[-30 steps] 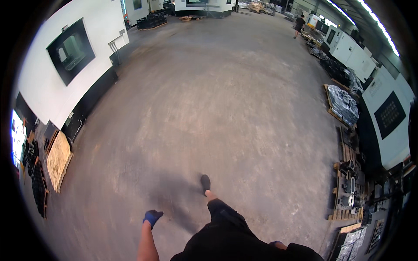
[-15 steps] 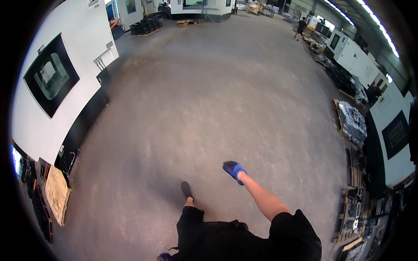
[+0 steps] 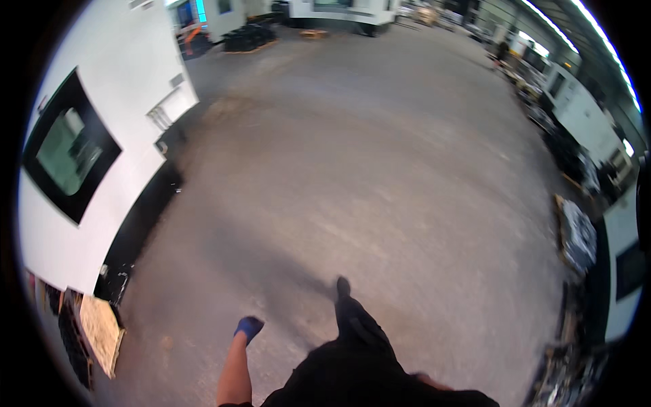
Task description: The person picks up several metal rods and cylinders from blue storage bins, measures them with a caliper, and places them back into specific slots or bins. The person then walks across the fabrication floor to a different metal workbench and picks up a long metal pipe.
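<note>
My left hand (image 3: pixel 249 328), in a blue glove with a dark coating, swings out ahead of my body at the lower left. Nothing shows in it, and its fingers are too blurred to read. Below it, my bare left forearm runs to the lower edge. Of my right arm (image 3: pixel 430 381) only a strip of skin appears beside my dark clothes; the right hand is out of sight. One dark shoe (image 3: pixel 344 286) is stepping forward on the grey concrete floor (image 3: pixel 380 203). Neither arm touches any object.
A large white machine (image 3: pixel 129 102) with a dark-framed window stands at left, a wooden board (image 3: pixel 100 325) near its base. Another white machine (image 3: pixel 342 10) stands far ahead. Along the right are a pallet of wrapped goods (image 3: pixel 578 234), metal parts (image 3: pixel 566 376) and more machines (image 3: pixel 586 122).
My right arm has swung back out of sight, and the left has come forward. The other foot leads. The view has turned, shifting things on the right further right.
</note>
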A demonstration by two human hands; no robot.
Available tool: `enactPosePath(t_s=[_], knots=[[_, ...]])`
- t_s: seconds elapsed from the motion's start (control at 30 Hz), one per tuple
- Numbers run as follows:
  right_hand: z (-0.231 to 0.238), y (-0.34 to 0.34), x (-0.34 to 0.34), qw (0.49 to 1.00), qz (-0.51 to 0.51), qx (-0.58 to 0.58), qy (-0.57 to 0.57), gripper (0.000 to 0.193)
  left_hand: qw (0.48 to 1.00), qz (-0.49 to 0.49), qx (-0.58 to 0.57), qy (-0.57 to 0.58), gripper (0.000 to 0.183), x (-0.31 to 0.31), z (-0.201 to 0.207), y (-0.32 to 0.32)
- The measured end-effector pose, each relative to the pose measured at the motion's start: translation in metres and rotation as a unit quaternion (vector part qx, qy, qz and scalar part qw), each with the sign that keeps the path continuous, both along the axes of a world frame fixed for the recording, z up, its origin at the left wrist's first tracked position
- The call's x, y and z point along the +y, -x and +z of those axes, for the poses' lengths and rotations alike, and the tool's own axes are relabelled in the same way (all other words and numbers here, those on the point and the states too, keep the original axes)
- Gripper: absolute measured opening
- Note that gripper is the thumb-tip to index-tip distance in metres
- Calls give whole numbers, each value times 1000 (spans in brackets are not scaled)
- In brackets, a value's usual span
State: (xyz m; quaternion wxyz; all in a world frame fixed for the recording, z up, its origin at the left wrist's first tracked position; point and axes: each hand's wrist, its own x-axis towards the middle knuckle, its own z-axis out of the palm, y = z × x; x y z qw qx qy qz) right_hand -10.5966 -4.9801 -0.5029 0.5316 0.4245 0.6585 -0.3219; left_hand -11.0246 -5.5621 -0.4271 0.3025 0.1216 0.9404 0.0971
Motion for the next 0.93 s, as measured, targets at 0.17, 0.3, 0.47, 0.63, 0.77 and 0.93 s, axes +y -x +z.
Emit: enactPosePath(t_s=[0.17, 0.3, 0.47, 0.63, 0.77, 0.93], knots=[[7, 192, 39, 990, -136, -26, -6, 44, 937, 224, -76, -257, 38, 116, 71, 195], [-25, 447, 108, 979, -174, 107, -25, 43, 986, 104, -128, -37, 58, 105, 48, 260], [74, 871, 153, 937, -76, 340, -6, 23, 948, 150, -281, 10, 52, 65, -17, 284], [211, 1098, 122, 837, -156, 517, 88, 35, 900, 220, -377, 0, 39, 45, 9, 358], [147, 1154, 120, 895, 125, 426, -42, 33, 935, 50, -349, 32, 35, 24, -30, 501], [96, 1147, 107, 991, -116, 64, -3, 37, 968, -155, -176, 87, 34, 85, -31, 833]])
